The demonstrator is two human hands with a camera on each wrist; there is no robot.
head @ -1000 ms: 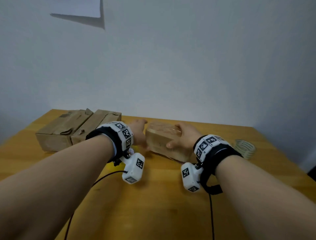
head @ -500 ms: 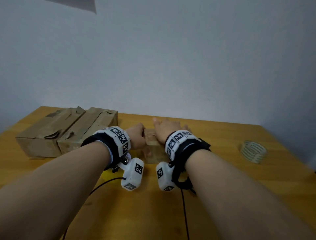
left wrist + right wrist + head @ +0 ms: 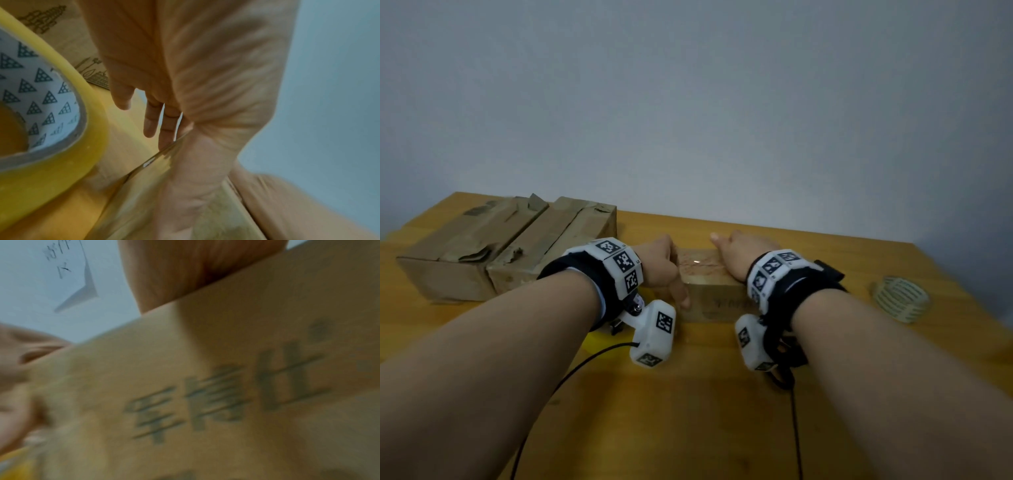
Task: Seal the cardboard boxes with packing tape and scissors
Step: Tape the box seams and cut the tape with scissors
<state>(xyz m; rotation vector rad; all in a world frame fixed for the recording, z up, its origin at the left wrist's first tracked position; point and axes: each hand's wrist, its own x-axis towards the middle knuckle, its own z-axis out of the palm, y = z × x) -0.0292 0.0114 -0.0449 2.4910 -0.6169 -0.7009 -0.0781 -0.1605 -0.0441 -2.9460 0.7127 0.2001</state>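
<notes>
cardboard box [image 3: 709, 291] lies crosswise between our hands, long axis left-right; left hand [image 3: 661, 263] flat at its left end, right hand [image 3: 739, 253] flat on top, neither grasping.

Two boxes [image 3: 506, 253] block far left; tape roll [image 3: 900, 298] right; near tabletop [image 3: 705, 411] seemingly open.

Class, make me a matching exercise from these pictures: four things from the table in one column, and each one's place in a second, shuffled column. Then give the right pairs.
Things:
1. yellow tape roll
2. pale tape roll
3. two worn boxes
4. printed box

Places:
A. under both hands
B. far right of the table
C. back left of the table
D. beside the left wrist

Pairs: 1-D, 2-B, 3-C, 4-A
</notes>
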